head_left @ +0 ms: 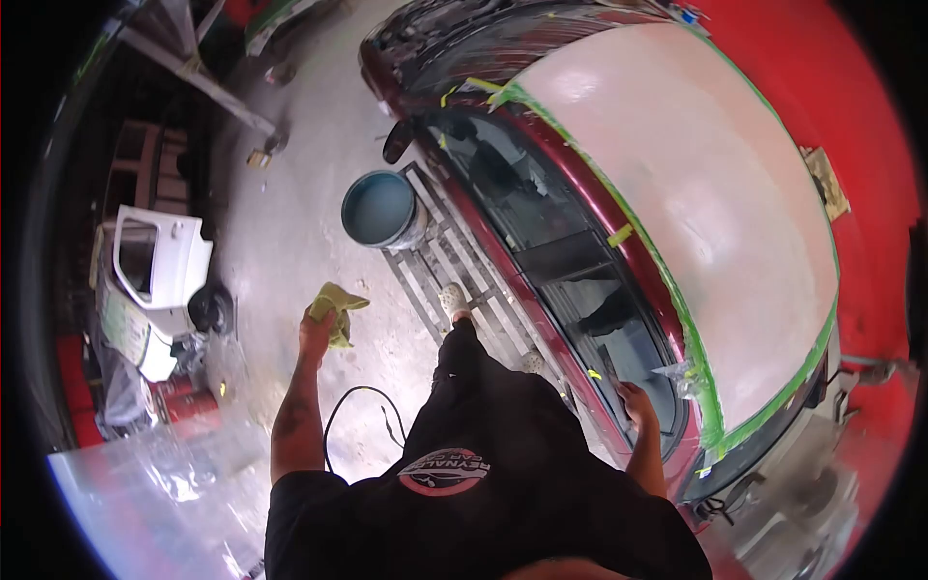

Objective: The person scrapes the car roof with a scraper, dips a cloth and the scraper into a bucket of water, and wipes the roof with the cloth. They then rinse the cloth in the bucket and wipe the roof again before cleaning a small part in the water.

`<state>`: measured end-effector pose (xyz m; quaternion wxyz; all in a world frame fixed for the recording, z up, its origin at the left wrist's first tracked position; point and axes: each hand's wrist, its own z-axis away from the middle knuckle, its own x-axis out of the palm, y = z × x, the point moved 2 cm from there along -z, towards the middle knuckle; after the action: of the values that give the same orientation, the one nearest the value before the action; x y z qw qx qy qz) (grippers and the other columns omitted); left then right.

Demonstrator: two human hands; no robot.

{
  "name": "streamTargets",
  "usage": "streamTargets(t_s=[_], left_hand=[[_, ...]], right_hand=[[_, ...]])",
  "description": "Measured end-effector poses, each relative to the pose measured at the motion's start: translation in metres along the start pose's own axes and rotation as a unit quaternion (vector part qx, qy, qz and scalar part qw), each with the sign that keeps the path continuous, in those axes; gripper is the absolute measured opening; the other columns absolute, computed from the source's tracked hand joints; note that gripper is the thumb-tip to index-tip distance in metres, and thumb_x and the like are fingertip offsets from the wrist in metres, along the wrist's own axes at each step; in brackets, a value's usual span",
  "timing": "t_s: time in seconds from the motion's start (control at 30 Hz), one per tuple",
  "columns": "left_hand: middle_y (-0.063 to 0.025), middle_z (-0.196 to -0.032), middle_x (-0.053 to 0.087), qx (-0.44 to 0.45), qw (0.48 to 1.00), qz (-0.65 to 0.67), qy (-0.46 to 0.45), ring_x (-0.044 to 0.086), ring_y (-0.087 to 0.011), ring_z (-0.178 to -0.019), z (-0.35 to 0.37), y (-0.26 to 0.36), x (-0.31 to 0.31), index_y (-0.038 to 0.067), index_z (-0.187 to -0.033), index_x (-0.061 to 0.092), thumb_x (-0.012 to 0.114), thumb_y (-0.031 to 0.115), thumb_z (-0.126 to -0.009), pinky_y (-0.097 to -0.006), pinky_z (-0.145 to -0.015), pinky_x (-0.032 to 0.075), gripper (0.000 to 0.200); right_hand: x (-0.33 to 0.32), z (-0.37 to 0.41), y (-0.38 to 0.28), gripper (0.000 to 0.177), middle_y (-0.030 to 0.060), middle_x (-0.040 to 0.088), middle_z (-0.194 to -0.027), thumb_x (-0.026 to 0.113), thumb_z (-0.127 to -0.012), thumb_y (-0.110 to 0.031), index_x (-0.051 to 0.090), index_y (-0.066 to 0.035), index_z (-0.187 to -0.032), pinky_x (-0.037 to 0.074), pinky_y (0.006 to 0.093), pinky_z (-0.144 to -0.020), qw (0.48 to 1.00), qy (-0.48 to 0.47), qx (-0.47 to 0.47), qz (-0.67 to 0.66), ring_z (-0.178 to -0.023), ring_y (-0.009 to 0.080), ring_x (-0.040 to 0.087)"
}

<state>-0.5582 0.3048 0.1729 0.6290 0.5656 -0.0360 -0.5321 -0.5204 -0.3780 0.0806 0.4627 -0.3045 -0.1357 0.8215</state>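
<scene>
My left hand (313,334) is closed around a crumpled yellow-green cloth (335,307), held out over the concrete floor. On the other side, my right hand (635,402) is at the rear side window of a dark red car (638,256), with its fingers partly stretched out and no object visible in it. Whether it presses on the glass or only hovers there is hard to make out. The car's roof (691,184) has a dull, pale pinkish-white coat, edged with green masking tape (667,280).
A bucket (379,210) of bluish liquid stands by a slatted wooden platform (454,253) beside the car, where my foot is. A black hose (362,391) curls on the floor. Far left are a white car door (162,256) and a metal stand (208,82).
</scene>
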Motion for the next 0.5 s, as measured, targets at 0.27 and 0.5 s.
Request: streamTargets(t_s=[0.27,0.5], left_hand=[[-0.0103,-0.103,0.065,-0.044,0.997,0.038,-0.044,0.062,-0.0175,-0.09,-0.074,-0.032,0.005,0.001,-0.122,0.053,0.064,0.021,-0.086,-0.0314,-0.079,0.05,0.043],[-0.0078,-0.101,0.065,-0.102,0.994,0.014,-0.022,0.061,-0.0144,-0.089,-0.151,-0.035,0.001,0.0,-0.118,0.056,0.061,0.024,-0.089,-0.0302,-0.078,0.049,0.038]], right_hand=[[0.102,-0.099,-0.198,0.044,0.0065,0.063,-0.108,0.055,-0.093,-0.036,0.056,-0.004,-0.123,0.048,0.0318,-0.082,0.96,-0.163,-0.022,-0.225,-0.093,0.0147,0.06],[0.233,-0.179,-0.335,0.047,0.0109,0.06,-0.114,0.06,-0.087,-0.022,0.051,0.0,-0.127,0.045,0.0333,-0.089,0.956,-0.232,0.007,-0.181,-0.1,0.0192,0.059]])
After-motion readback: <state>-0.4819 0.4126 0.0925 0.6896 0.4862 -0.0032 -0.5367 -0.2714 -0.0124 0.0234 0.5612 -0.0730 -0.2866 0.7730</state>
